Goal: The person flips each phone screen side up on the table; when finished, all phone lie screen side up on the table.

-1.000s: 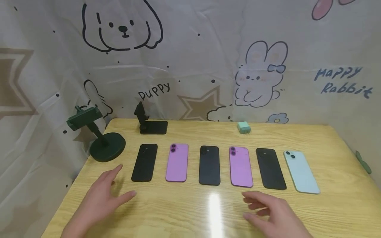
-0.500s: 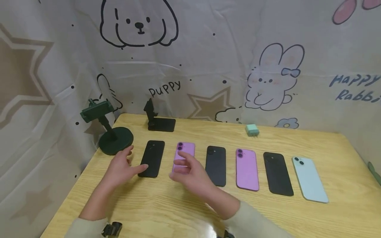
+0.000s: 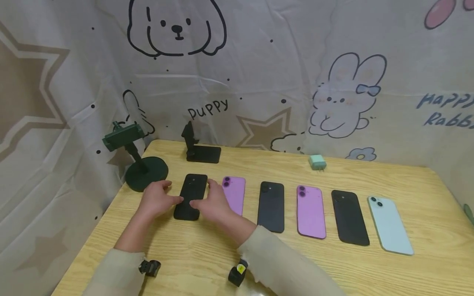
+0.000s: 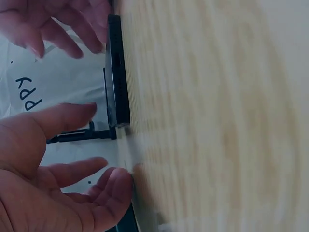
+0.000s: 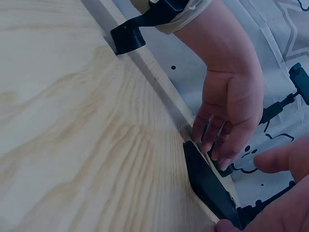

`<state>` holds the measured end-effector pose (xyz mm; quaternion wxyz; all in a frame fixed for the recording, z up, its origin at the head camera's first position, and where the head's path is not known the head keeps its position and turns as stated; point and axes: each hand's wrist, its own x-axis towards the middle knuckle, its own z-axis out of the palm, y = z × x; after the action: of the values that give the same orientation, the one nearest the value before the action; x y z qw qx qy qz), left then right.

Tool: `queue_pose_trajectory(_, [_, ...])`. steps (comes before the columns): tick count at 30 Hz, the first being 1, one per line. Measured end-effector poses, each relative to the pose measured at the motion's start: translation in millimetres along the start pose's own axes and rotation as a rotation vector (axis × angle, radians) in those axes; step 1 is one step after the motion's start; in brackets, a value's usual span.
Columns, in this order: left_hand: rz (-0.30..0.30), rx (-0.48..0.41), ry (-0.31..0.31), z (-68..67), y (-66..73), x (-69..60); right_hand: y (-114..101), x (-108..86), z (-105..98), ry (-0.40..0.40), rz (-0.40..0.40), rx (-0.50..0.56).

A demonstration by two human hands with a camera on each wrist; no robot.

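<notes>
One left hand (image 3: 157, 200) and one right hand (image 3: 214, 202) are flanking a black phone (image 3: 190, 190), fingers loosely spread; it is lying on the bench (image 3: 185, 250), leftmost of six, near a green stand (image 3: 148, 174).

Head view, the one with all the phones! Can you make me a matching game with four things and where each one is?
Things:
1. light blue phone
2. leftmost phone
3. green stand
4. mint charger plug

Places:
A. by the left edge of the table
B. below the rabbit drawing
C. farthest right of these four
D. between the left hand and the right hand

Pairs: 1-C, 2-D, 3-A, 4-B
</notes>
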<state>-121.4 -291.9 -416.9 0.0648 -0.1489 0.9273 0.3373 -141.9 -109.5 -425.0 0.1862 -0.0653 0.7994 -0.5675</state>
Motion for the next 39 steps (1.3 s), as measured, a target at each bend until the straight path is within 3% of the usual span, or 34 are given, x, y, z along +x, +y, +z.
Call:
queue_pose_trajectory(5, [-0.026, -0.053, -0.003, 1.0, 0.0, 3.1, -8.4, 5.4, 6.6, 0.008, 0.031, 0.033])
queue_pose_trajectory(12, [-0.063, -0.093, 0.057, 7.5, 5.6, 1.7, -12.1, 5.8, 6.4, 0.068, 0.026, -0.001])
queue_pose_trajectory(17, [-0.093, -0.142, 0.065, 9.2, 9.8, -0.1, -14.2, 7.1, 9.4, 0.043, 0.055, 0.02])
queue_pose_trajectory(22, [-0.133, -0.165, 0.076, 10.1, 13.8, 0.5, -16.1, 8.6, 12.5, 0.074, 0.084, 0.014])
queue_pose_trajectory(27, [-0.203, -0.265, 0.06, 11.2, 13.7, 1.2, -16.1, 12.3, 17.5, 0.115, 0.064, -0.077])
queue_pose_trajectory(32, [-0.223, -0.372, 0.001, 12.5, 9.9, 1.3, -12.5, 15.9, 20.8, 0.153, 0.027, -0.153])
queue_pose_trajectory(39, [-0.213, -0.506, -0.061, 8.5, 6.8, 0.5, -7.4, 13.4, 18.1, 0.185, -0.015, -0.053])
